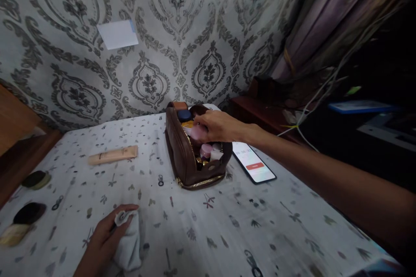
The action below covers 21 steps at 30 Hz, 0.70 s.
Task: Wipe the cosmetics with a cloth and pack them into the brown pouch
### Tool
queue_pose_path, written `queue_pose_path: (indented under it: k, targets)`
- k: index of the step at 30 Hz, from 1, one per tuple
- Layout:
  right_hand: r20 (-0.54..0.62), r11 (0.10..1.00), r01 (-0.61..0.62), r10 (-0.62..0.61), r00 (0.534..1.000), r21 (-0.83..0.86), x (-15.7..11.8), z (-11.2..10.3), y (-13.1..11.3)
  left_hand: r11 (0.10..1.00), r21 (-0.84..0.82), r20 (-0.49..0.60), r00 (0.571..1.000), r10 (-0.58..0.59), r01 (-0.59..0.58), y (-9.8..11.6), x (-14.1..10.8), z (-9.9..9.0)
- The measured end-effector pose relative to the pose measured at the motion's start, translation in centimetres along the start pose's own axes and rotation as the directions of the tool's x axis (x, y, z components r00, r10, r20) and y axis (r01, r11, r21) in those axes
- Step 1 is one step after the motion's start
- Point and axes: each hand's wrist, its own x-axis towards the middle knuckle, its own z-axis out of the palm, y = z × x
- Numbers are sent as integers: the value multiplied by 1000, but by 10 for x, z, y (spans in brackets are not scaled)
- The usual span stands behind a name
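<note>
A brown zippered bag [182, 156] stands open on the patterned cloth, filled with cosmetics. My right hand [216, 124] reaches into its top, its fingers closed around a pink item [199, 133]. Below that item, a pink-lidded jar [206, 151] and a white item [216, 155] sit inside the bag, and a dark blue item [184, 115] lies near its back end. Near the front edge, my left hand [108, 231] is wrapped round a white cloth [128, 244]. Behind the left hand lies a beige tube [113, 155].
A lit phone [255, 165] lies right of the bag. Two dark round compacts or jars [36, 179] [30, 213] are at the left edge beside a wooden frame [29, 160]. White cables [320, 88] hang at the right. A patterned wall [175, 69] rises behind.
</note>
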Motion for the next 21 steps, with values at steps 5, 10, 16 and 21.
queue_pose_path:
  k: [5, 10, 16, 21]
  targets:
    - [45, 998, -40, 42, 998, -39, 2, 6, -4, 1000, 16, 15, 1000, 8, -8, -3, -2, -1]
    - [35, 998, -20, 22, 999, -52, 5, 12, -3, 999, 39, 26, 999, 19, -20, -9, -1, 0]
    - [40, 999, -6, 8, 999, -50, 5, 13, -1, 1000, 14, -15, 1000, 16, -15, -2, -1, 3]
    - [60, 999, -21, 24, 998, -46, 4, 10, -4, 999, -34, -27, 999, 17, -18, 4, -3, 3]
